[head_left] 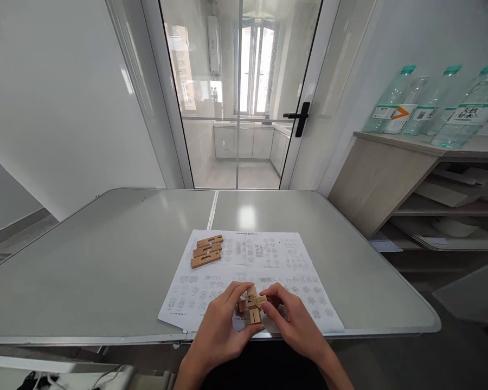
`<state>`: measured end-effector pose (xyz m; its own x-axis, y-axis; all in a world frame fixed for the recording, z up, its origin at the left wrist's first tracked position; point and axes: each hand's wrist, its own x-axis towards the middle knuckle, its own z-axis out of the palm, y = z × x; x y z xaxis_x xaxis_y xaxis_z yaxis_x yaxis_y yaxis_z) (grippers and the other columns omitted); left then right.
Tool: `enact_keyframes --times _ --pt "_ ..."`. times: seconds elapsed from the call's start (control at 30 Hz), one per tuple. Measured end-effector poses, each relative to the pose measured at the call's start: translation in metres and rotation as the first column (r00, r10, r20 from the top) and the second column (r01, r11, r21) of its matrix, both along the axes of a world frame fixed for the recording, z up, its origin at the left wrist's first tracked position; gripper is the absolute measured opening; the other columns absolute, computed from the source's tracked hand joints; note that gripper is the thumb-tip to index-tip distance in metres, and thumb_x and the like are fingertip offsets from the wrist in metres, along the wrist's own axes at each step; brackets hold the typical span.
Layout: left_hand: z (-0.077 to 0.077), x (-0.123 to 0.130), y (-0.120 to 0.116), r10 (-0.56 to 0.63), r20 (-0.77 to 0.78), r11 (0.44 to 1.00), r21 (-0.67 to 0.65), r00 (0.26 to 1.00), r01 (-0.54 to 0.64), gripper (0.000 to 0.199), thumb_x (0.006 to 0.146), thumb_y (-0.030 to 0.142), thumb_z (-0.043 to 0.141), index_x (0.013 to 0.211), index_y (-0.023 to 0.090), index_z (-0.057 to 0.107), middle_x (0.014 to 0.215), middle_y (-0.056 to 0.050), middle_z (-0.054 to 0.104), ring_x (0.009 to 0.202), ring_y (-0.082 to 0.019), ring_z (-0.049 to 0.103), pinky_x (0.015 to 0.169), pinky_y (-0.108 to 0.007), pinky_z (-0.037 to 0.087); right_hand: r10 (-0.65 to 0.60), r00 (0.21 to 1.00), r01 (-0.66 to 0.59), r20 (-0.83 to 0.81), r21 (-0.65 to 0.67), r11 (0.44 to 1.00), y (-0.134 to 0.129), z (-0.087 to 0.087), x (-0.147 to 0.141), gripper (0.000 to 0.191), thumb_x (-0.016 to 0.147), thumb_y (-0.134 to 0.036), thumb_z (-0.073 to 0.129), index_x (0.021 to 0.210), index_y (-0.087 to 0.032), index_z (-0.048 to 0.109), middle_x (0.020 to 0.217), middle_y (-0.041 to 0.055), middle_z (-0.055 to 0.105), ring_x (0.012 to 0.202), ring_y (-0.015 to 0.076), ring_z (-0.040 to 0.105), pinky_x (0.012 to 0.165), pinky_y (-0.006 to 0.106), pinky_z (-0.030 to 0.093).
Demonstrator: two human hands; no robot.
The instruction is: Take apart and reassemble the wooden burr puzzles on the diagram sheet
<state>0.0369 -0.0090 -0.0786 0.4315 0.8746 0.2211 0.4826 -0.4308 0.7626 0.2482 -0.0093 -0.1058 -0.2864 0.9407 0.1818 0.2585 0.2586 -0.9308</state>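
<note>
A wooden interlocking puzzle (250, 301) is held between both hands just above the table's front edge. Its crossed wooden bars carry dark marks, one like a "2". My left hand (223, 317) is closed around it from the left, thumb low and fingers on top. From the right, my right hand (290, 319) pinches the end of one bar, which has small dots on it. Beyond the hands, three loose slotted wooden pieces (206, 250) lie side by side on a printed paper sheet (276, 254) covered in small diagrams.
The grey table (106, 271) has a metal rim and a seam. Behind it is a glass door (236, 97) with a black handle (301, 119). At right, several plastic bottles (423, 105) stand on a wooden shelf unit (390, 162) holding papers or boards.
</note>
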Motion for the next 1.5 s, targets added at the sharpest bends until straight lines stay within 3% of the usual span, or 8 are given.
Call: enact_keyframes --times 0.47,1.0,1.23,1.5 --pt "0.008 0.000 0.000 -0.006 0.023 1.000 -0.016 1.000 0.007 0.053 0.084 0.031 0.080 0.133 0.029 0.058 0.124 -0.008 0.067 0.106 -0.027 0.067 0.090 -0.037 0.056 -0.001 0.998 -0.005 0.062 0.101 0.995 -0.002 -0.002 0.001 0.022 0.107 -0.042 0.050 0.111 -0.023 0.061 0.093 0.0034 0.068 0.084 0.0203 0.063 0.076 0.031 0.052" --pt "0.010 -0.002 0.002 -0.048 0.013 0.997 -0.053 0.999 0.049 0.050 0.086 0.030 0.078 0.130 0.028 0.056 0.119 -0.005 0.065 0.101 -0.024 0.064 0.087 -0.033 0.051 0.027 0.995 -0.039 0.100 0.118 0.992 -0.003 -0.004 0.001 0.016 0.109 -0.035 0.048 0.116 -0.025 0.057 0.101 0.0044 0.069 0.087 0.0200 0.063 0.079 0.031 0.051" --pt "0.011 -0.006 0.004 -0.090 0.024 0.995 -0.051 0.996 0.091 0.044 0.091 0.048 0.072 0.128 0.025 0.061 0.110 -0.006 0.068 0.094 -0.024 0.064 0.085 -0.035 0.052 0.043 0.997 -0.052 0.058 0.162 0.985 -0.003 -0.005 0.001 0.017 0.109 -0.033 0.046 0.120 -0.026 0.057 0.107 0.0056 0.066 0.091 0.0208 0.063 0.083 0.033 0.053" --pt "0.006 -0.008 0.004 -0.091 0.022 0.993 -0.073 0.996 0.092 0.045 0.095 0.053 0.065 0.129 0.023 0.062 0.109 -0.007 0.070 0.095 -0.025 0.063 0.087 -0.036 0.051 0.068 0.998 -0.069 0.013 0.181 0.981 -0.002 0.000 0.000 0.020 0.110 -0.033 0.045 0.123 -0.028 0.059 0.111 0.0057 0.066 0.100 0.0217 0.065 0.090 0.035 0.054"
